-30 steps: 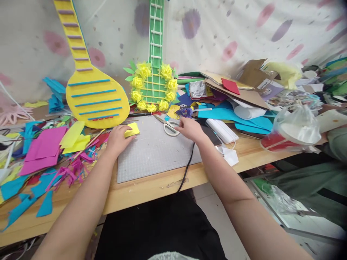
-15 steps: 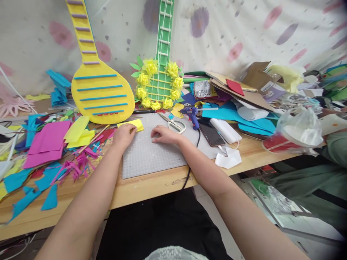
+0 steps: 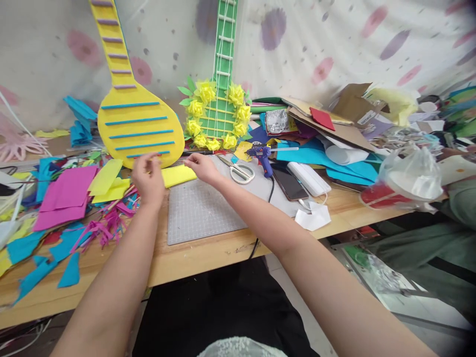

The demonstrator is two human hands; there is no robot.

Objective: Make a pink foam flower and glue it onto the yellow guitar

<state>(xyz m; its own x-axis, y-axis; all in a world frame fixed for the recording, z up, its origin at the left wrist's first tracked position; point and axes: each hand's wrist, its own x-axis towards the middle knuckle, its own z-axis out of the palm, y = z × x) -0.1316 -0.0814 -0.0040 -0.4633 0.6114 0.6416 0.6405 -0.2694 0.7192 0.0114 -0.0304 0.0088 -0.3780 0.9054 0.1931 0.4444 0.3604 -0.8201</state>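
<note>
Folded yellow crepe paper (image 3: 177, 175) lies across the far left corner of the grey cutting mat (image 3: 204, 213). At its upper right edge my right hand (image 3: 204, 167) has its fingertips pressed together on the paper. Left of the paper, my left hand (image 3: 148, 181) is raised with loosely bent fingers apart and nothing visible in them. It overlaps the lower part of a yellow lute-shaped board (image 3: 139, 126) with blue strips. Behind the mat stands a green stringed model (image 3: 220, 116) ringed with yellow paper flowers (image 3: 196, 107).
Scissors (image 3: 241, 173), a blue glue gun (image 3: 264, 161), a phone (image 3: 289, 182) and a white power bank (image 3: 309, 179) lie rightward. Magenta paper (image 3: 67, 193) and colourful scraps cover the left. Piled cardboard (image 3: 330, 124) and a bagged red cup (image 3: 390, 191) occupy the right, beside another person's sleeve (image 3: 459, 206).
My left hand has moved left and up off the yellow paper, uncovering more of it. My right hand has shifted left and up from the mat to the paper's edge.
</note>
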